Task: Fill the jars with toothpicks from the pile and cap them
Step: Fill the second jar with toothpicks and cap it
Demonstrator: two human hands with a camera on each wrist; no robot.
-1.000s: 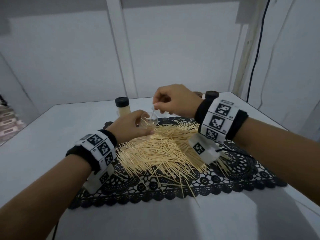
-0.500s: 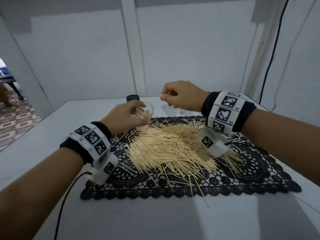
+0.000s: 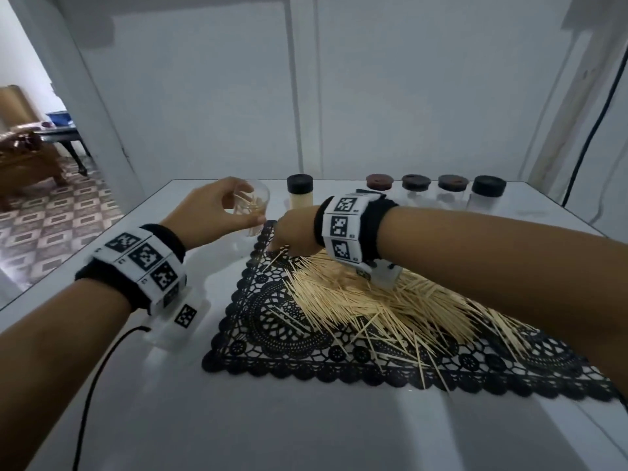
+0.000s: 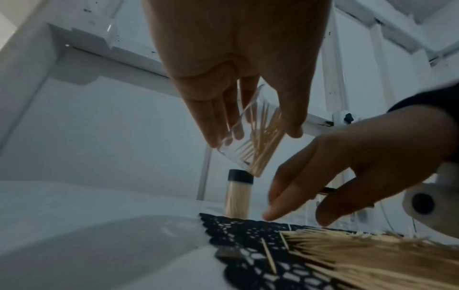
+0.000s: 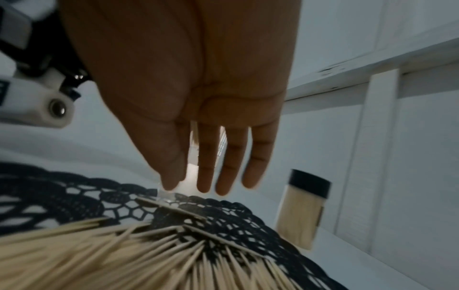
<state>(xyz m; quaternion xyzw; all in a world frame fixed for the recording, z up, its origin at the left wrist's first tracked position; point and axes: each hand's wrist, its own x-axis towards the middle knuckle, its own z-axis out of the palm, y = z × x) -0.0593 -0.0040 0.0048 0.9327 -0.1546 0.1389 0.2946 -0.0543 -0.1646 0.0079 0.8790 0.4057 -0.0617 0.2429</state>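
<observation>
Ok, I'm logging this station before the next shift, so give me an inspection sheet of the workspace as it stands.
Surface: white table, black lace mat on it.
Job's things: toothpick pile on the mat; open jar, partly filled, tilted; one full capped jar; four capped clear jars in the back row.
Clutter: nothing seen.
Hands: left hand grips the open jar; right hand reaches down at the pile's edge, fingers straight.
Cables: black cable from the left wrist; another on the right wall.
Surroundings: white walls; doorway with tiled floor on the left.

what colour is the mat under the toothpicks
Black lace mat with an openwork pattern, clearest in the head view.
</observation>
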